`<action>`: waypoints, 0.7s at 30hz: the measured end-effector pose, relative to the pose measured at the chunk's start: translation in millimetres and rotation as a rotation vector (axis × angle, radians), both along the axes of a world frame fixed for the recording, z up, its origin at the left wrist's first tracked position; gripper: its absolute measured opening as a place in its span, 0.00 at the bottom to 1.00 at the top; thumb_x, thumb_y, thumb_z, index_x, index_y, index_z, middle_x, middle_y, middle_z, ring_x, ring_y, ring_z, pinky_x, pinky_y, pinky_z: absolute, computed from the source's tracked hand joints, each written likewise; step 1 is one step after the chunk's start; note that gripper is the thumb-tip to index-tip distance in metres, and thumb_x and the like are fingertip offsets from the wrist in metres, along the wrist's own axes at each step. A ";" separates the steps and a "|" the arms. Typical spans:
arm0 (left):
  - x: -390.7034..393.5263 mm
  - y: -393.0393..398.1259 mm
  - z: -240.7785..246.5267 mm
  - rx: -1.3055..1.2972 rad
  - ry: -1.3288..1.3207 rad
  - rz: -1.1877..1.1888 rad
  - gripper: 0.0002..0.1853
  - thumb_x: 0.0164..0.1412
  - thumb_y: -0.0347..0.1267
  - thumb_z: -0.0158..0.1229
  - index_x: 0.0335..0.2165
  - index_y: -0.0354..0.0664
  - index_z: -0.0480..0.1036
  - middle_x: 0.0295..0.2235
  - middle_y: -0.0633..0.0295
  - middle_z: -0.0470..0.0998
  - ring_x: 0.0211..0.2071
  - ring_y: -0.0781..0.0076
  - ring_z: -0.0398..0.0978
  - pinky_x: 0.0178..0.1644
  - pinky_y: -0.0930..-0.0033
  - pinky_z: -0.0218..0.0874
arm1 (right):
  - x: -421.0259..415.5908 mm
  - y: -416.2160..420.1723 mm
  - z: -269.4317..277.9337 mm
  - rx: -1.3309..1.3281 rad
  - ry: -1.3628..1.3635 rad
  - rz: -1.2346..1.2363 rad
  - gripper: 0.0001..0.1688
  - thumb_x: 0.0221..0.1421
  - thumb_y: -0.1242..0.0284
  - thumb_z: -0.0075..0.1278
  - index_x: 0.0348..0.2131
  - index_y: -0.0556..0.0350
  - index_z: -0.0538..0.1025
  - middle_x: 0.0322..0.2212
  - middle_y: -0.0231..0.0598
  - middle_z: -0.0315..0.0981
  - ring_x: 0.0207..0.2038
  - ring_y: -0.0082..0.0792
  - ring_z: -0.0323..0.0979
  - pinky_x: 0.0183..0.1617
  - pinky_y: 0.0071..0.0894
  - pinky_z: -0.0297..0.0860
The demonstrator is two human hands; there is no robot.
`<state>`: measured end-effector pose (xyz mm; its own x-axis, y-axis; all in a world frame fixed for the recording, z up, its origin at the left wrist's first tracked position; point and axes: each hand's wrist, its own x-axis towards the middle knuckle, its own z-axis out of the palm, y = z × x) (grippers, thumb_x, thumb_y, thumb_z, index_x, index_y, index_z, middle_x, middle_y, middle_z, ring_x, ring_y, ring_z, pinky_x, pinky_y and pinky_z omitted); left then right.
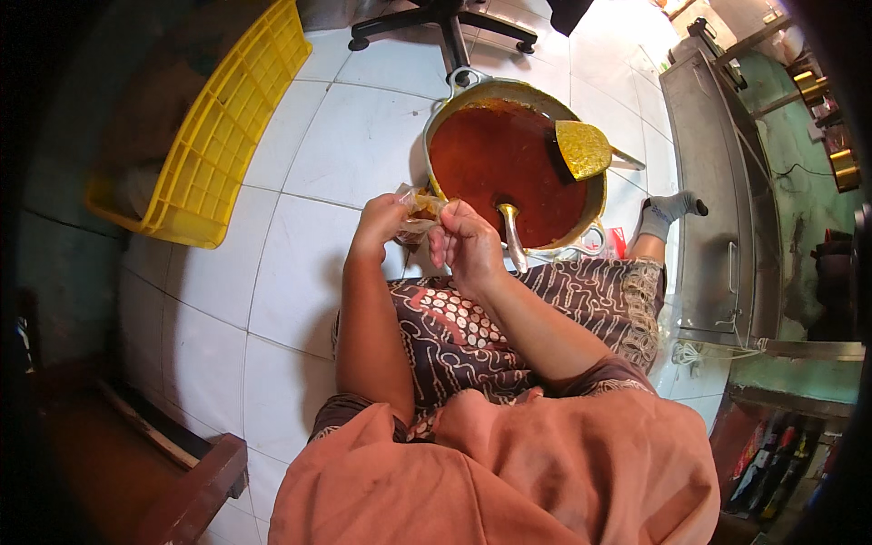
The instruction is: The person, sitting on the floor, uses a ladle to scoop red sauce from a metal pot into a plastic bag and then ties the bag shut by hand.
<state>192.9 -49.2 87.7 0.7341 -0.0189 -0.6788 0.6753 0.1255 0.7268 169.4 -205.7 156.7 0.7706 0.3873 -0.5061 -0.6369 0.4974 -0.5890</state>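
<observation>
Both hands meet at a small clear plastic bag (424, 207) with some reddish-brown sauce in it, beside the left rim of a large metal pot. My left hand (379, 225) grips the bag's left side. My right hand (469, 238) pinches the bag's right edge between thumb and fingers. The two-handled pot (597, 221) stands on the floor, holding red-orange sauce (501, 163). A ladle (512, 238) rests in the sauce, its handle over the near rim. Across the right rim lies a spatula (584, 150) with a yellow-stained blade.
A yellow plastic crate (218, 129) stands at the left on white floor tiles. The base of a wheeled chair (449, 20) is beyond the pot. A metal cabinet (705, 197) stands at the right, near my socked foot (664, 216). A wooden furniture corner (204, 484) is at lower left.
</observation>
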 end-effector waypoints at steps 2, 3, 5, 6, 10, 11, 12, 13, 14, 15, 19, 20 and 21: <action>-6.3 2.2 -1.3 -0.136 -0.032 0.195 0.15 0.46 0.21 0.44 0.37 0.33 0.64 0.31 0.53 0.69 0.27 0.67 0.71 0.30 0.71 0.65 | -0.3 -3.3 3.3 -0.027 0.015 0.003 0.06 0.53 0.71 0.40 0.26 0.52 0.62 0.15 0.36 0.64 0.14 0.27 0.61 0.18 0.22 0.60; -8.7 5.1 2.5 -0.217 -0.063 0.299 0.14 0.46 0.20 0.44 0.36 0.33 0.64 0.30 0.55 0.69 0.26 0.67 0.70 0.29 0.70 0.65 | 0.2 -5.3 6.0 -0.031 0.018 0.006 0.05 0.53 0.71 0.40 0.26 0.52 0.62 0.15 0.35 0.65 0.14 0.27 0.61 0.18 0.22 0.60; -14.7 9.6 10.6 -0.328 -0.130 0.436 0.11 0.46 0.19 0.44 0.33 0.35 0.64 0.28 0.58 0.68 0.27 0.68 0.69 0.28 0.70 0.65 | 0.6 -11.8 11.8 -0.040 0.025 0.014 0.05 0.53 0.71 0.40 0.26 0.52 0.63 0.16 0.35 0.65 0.14 0.26 0.61 0.18 0.22 0.60; -18.1 10.5 17.7 -0.357 -0.165 0.468 0.10 0.46 0.19 0.45 0.32 0.37 0.64 0.28 0.60 0.67 0.28 0.69 0.68 0.28 0.71 0.64 | -0.1 -14.2 11.5 -0.040 0.014 0.015 0.04 0.53 0.71 0.40 0.27 0.51 0.64 0.15 0.33 0.64 0.14 0.25 0.61 0.18 0.21 0.60; -28.5 8.6 43.9 -0.336 -0.236 0.515 0.10 0.47 0.17 0.46 0.31 0.38 0.64 0.27 0.60 0.68 0.26 0.72 0.68 0.26 0.74 0.63 | 0.7 -20.9 20.0 -0.101 0.011 0.017 0.04 0.52 0.73 0.38 0.26 0.52 0.63 0.12 0.34 0.64 0.11 0.24 0.59 0.14 0.20 0.57; -31.6 7.6 49.8 -0.306 -0.244 0.514 0.11 0.47 0.16 0.46 0.32 0.37 0.64 0.27 0.60 0.68 0.25 0.73 0.69 0.26 0.75 0.63 | 1.6 -24.0 25.0 -0.112 0.011 0.036 0.04 0.52 0.73 0.38 0.25 0.52 0.63 0.12 0.34 0.63 0.11 0.24 0.58 0.14 0.20 0.57; -34.9 5.1 58.8 -0.237 -0.237 0.500 0.11 0.48 0.17 0.47 0.33 0.37 0.65 0.27 0.60 0.69 0.25 0.73 0.69 0.25 0.76 0.63 | 1.9 -26.8 29.4 -0.119 0.013 0.053 0.04 0.52 0.73 0.38 0.25 0.53 0.63 0.11 0.34 0.63 0.10 0.24 0.58 0.13 0.20 0.56; -38.2 1.3 68.4 -0.168 -0.230 0.486 0.11 0.48 0.17 0.47 0.34 0.37 0.66 0.27 0.60 0.69 0.25 0.74 0.69 0.25 0.76 0.63 | 1.8 -30.3 30.2 -0.119 -0.025 0.084 0.04 0.51 0.73 0.38 0.25 0.53 0.64 0.11 0.33 0.63 0.10 0.24 0.57 0.13 0.20 0.55; -41.3 -2.8 78.3 -0.099 -0.223 0.473 0.12 0.49 0.17 0.47 0.35 0.37 0.66 0.28 0.60 0.70 0.24 0.75 0.69 0.24 0.77 0.63 | 1.7 -33.8 28.7 -0.120 -0.063 0.114 0.04 0.51 0.73 0.38 0.25 0.53 0.64 0.11 0.33 0.62 0.09 0.23 0.57 0.12 0.19 0.54; -45.1 -7.0 86.7 -0.008 -0.223 0.449 0.13 0.49 0.17 0.47 0.36 0.38 0.67 0.28 0.60 0.70 0.24 0.76 0.69 0.23 0.77 0.63 | 0.1 -35.7 29.5 -0.122 -0.099 0.141 0.04 0.51 0.73 0.38 0.25 0.53 0.64 0.11 0.33 0.62 0.09 0.23 0.56 0.12 0.19 0.53; -57.6 -18.5 106.6 0.267 -0.236 0.351 0.15 0.51 0.18 0.48 0.38 0.40 0.70 0.31 0.60 0.72 0.24 0.78 0.69 0.20 0.77 0.63 | -8.5 -42.9 38.1 -0.224 -0.142 0.234 0.07 0.50 0.70 0.38 0.23 0.53 0.64 0.10 0.33 0.59 0.10 0.23 0.54 0.13 0.20 0.51; -59.8 -19.1 107.7 0.326 -0.244 0.317 0.15 0.51 0.18 0.47 0.38 0.39 0.70 0.32 0.59 0.72 0.24 0.77 0.69 0.19 0.77 0.63 | -11.1 -45.1 37.5 -0.209 -0.124 0.235 0.07 0.50 0.70 0.38 0.23 0.53 0.64 0.10 0.33 0.59 0.10 0.23 0.54 0.13 0.20 0.51; -62.1 -20.3 108.3 0.383 -0.252 0.284 0.15 0.51 0.18 0.47 0.38 0.39 0.71 0.32 0.58 0.72 0.23 0.77 0.69 0.18 0.77 0.63 | -13.7 -47.2 36.6 -0.196 -0.106 0.236 0.06 0.50 0.70 0.39 0.23 0.53 0.64 0.10 0.32 0.59 0.10 0.23 0.54 0.13 0.20 0.51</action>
